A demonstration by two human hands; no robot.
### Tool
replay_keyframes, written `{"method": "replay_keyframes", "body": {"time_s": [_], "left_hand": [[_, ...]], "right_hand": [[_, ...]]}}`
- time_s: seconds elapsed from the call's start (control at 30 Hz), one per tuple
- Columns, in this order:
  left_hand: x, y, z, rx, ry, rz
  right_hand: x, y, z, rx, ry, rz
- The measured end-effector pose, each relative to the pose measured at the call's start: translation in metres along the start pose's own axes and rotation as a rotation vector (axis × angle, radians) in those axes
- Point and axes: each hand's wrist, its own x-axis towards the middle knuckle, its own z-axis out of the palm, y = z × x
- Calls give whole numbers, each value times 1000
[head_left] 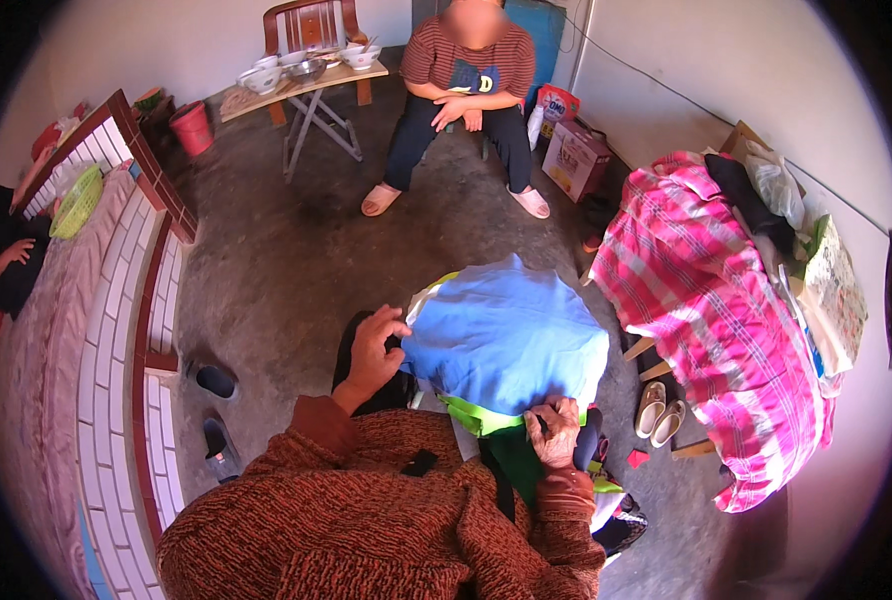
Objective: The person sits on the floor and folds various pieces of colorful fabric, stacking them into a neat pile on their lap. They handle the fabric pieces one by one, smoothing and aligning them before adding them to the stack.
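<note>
A blue cloth (506, 335) lies spread out in front of my lap, slightly wrinkled. Yellow-green fabric (474, 415) shows under its near edge, and a pale and yellow edge peeks out at its far left. My left hand (374, 352) is raised at the cloth's left side, fingers apart and curved, with nothing visible in them. At the near right edge, my right hand (554, 430) has its fingers curled on the blue cloth's border. Dark green fabric (511, 460) hangs below that hand. What supports the cloth is mostly hidden.
A seated person (471, 90) faces me across the floor. Behind stands a folding table (241, 103) with bowls. At right, a pink plaid cloth (696, 320) covers furniture, beside shoes (651, 410). Left is a white-tiled bed platform (116, 400) with another person (11, 255), and slippers (221, 450) nearby.
</note>
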Motion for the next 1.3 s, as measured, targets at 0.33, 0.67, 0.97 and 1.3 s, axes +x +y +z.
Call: {"method": "replay_keyframes", "body": {"time_s": [0.33, 0.67, 0.97, 1.3], "left_hand": [[66, 88, 41, -89, -236, 279], [55, 77, 132, 357, -387, 386], [57, 78, 135, 337, -410, 435], [58, 81, 130, 321, -423, 443]], "right_hand": [[0, -1, -5, -57, -19, -9], [-43, 9, -31, 34, 106, 197], [-190, 113, -41, 133, 729, 1075], [-367, 151, -28, -533, 250, 1630]]}}
